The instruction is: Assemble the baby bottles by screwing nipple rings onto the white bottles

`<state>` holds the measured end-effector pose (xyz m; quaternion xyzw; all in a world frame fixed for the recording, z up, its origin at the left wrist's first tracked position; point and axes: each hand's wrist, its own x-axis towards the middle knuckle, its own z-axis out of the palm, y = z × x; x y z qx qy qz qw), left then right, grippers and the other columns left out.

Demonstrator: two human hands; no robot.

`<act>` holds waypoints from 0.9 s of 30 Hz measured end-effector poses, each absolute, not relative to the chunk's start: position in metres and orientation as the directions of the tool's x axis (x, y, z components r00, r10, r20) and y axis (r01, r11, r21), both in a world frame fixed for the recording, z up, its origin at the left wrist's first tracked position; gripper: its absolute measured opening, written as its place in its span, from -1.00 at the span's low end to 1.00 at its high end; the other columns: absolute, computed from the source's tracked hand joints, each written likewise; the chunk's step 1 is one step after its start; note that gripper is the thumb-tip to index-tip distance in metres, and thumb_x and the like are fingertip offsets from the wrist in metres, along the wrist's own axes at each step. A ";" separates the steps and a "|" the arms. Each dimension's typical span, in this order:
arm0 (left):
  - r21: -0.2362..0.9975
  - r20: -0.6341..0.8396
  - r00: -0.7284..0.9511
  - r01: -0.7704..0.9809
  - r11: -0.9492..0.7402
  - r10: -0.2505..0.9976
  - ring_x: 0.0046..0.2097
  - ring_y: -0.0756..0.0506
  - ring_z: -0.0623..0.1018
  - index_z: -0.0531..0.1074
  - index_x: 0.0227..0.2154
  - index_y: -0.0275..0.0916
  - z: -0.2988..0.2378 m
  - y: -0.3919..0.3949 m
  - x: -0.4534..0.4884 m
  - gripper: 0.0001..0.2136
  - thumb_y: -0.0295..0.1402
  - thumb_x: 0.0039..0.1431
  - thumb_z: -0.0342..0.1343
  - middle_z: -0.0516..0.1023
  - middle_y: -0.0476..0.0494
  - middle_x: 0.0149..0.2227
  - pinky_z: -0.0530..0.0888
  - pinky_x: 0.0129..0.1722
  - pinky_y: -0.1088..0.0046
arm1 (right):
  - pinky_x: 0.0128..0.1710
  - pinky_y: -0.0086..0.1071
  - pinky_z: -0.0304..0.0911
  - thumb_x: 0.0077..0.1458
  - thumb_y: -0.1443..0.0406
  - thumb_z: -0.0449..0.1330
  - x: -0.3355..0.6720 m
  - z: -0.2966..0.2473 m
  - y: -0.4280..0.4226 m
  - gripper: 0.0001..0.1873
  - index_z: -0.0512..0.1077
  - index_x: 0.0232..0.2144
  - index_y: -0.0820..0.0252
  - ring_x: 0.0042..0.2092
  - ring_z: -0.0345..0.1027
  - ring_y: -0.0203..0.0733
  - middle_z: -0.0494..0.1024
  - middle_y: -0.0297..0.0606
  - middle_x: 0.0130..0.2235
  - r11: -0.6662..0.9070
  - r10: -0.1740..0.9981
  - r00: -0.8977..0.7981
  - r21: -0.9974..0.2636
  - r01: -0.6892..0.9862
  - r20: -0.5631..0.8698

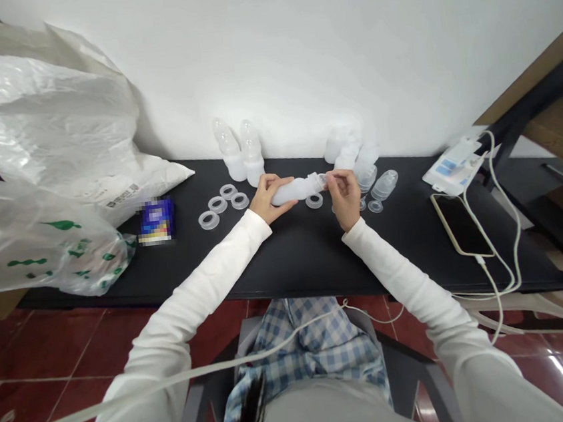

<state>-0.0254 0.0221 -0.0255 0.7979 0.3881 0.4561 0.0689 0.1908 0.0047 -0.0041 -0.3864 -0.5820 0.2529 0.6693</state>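
Observation:
My left hand (266, 200) is wrapped round a white baby bottle (293, 191), which lies tilted on its side with its mouth to the right. At that mouth, my right hand (345, 197) pinches a small clear piece (322, 180) that looks like a bottle teat; the fingers partly cover it. Just below the bottle's neck a translucent collar ring (314, 201) rests on the black table (286, 257). Several more rings (217, 205) lie left of my left hand. Beyond my right hand stand clear domed caps (385, 185), with a small clear disc (375, 206) in front.
Two capped bottles (253, 153) stand against the wall at back left, and several white bottles (348, 149) at back right. On the left are large plastic bags (41, 122) and a blue packet (156, 220). A phone (463, 224), cables and a power strip (456, 164) lie right.

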 end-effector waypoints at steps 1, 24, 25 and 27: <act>0.451 0.685 0.303 0.538 -0.712 0.662 0.03 -0.17 0.47 0.42 0.11 -0.12 -0.026 0.022 -0.025 -0.49 -0.15 0.11 0.32 0.29 -0.16 -0.05 0.48 0.13 0.11 | -0.23 -0.37 0.45 0.19 -0.05 0.21 0.191 -0.004 0.005 -0.65 0.36 -0.25 0.08 -0.27 0.46 -0.31 0.54 -0.33 -0.23 0.568 0.800 0.172 -0.818 0.094 0.575; 0.440 0.668 0.328 0.550 -0.710 0.668 -0.07 -0.17 0.53 0.46 0.05 -0.17 -0.022 0.018 -0.031 -0.52 -0.06 0.11 0.26 0.47 -0.16 -0.13 0.51 0.02 0.20 | -0.24 -0.31 0.41 0.13 -0.15 0.21 0.202 0.004 0.006 -0.54 0.36 -0.27 0.10 -0.27 0.44 -0.25 0.52 -0.31 -0.28 0.530 0.844 -0.021 -0.827 0.187 0.537; 0.418 0.681 0.328 0.561 -0.715 0.655 -0.06 -0.17 0.53 0.45 0.07 -0.16 -0.022 0.019 -0.032 -0.50 -0.05 0.11 0.26 0.46 -0.17 -0.12 0.51 0.02 0.20 | -0.27 -0.33 0.38 0.14 -0.15 0.19 0.203 0.004 0.007 -0.54 0.36 -0.29 0.10 -0.30 0.41 -0.27 0.50 -0.33 -0.32 0.527 0.843 -0.018 -0.818 0.229 0.538; 0.371 0.689 0.347 0.585 -0.721 0.636 -0.05 -0.18 0.52 0.45 0.10 -0.13 -0.022 0.020 -0.034 -0.48 -0.03 0.12 0.26 0.43 -0.18 -0.10 0.51 0.02 0.18 | -0.31 -0.36 0.31 0.19 -0.15 0.14 0.205 0.003 0.007 -0.54 0.34 -0.34 0.11 -0.36 0.33 -0.31 0.44 -0.37 -0.38 0.529 0.834 -0.019 -0.790 0.310 0.551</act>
